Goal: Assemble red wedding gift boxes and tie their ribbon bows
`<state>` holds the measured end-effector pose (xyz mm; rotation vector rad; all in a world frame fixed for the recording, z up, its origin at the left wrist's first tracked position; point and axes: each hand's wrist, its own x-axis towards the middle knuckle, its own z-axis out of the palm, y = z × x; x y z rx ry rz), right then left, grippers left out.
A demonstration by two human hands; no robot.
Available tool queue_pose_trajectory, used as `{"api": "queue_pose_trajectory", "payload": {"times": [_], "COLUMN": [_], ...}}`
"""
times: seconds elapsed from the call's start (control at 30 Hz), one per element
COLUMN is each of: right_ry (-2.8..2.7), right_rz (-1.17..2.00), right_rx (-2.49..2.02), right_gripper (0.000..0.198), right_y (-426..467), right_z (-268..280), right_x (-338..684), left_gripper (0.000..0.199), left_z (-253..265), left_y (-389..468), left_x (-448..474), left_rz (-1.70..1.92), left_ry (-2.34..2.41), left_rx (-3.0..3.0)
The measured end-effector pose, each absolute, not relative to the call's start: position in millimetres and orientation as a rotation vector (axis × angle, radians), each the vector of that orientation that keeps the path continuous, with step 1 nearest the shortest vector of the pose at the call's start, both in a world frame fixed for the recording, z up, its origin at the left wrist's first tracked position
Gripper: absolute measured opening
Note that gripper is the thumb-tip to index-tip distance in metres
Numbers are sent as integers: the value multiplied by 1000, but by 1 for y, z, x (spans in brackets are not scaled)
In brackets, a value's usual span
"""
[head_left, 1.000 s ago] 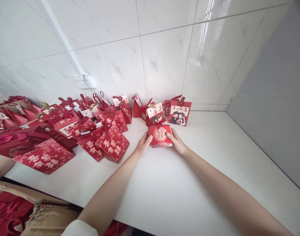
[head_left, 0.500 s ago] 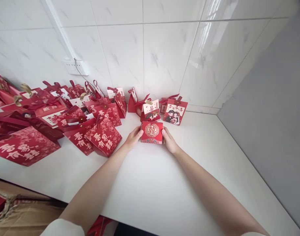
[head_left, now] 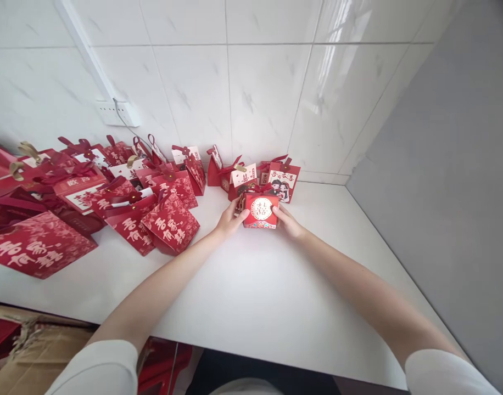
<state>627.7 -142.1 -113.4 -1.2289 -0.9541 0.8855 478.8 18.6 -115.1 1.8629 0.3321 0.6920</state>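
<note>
Near the back of a white table, below a tiled wall, a small red gift box with a round pale emblem and a ribbon bow on top is held between a person's two bare hands. The left hand grasps its left side, thumb at the front edge; the right hand grips the other side, thumb on the front face. Whether its base touches the table is hard to tell. Just behind are a cream box and a couple box, partly hidden by it. They look light, so pushing the gift box farther back could tip or shift them. Squeezing too hard might dent its sides, which look like thin card; uneven pressure from the two thumbs could twist it askew. The bow sits close against the boxes behind and might snag or flatten. To the left, many red boxes crowd together, the nearest a floral box beside the left forearm; a leftward sweep of that arm could knock it over.
</note>
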Motion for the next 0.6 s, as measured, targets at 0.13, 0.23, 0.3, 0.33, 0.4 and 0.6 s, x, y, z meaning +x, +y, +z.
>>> {"api": "queue_pose_trajectory", "payload": {"times": [0.13,0.23,0.3,0.33,0.4,0.6], "right_ry": [-908,-900,-959,-986,-1009,-1000], "right_rz": [788,685,648,644,667,735], "right_rx": [-1202,-1149,-1114,-1112,-1141,-1211], "right_gripper": [69,73,75,76,73,64], "right_y": [-159,-165,-168,-169,-170,-175], "right_z": [-122,-135,-139,-140,-139,-135], "right_x": [643,649,651,651,650,647], "left_gripper": [78,83,79,76,71,70], "left_z": [-112,-120,-125,-128,-130,-135], "left_y": [19,22,25,26,27,26], "left_x": [513,526,525,523,518,515], "left_rz": [560,465,401,367,317,355], "left_ry": [208,230,206,174,116,72], "left_rx": [1654,1550,1536,1538,1535,1560]}}
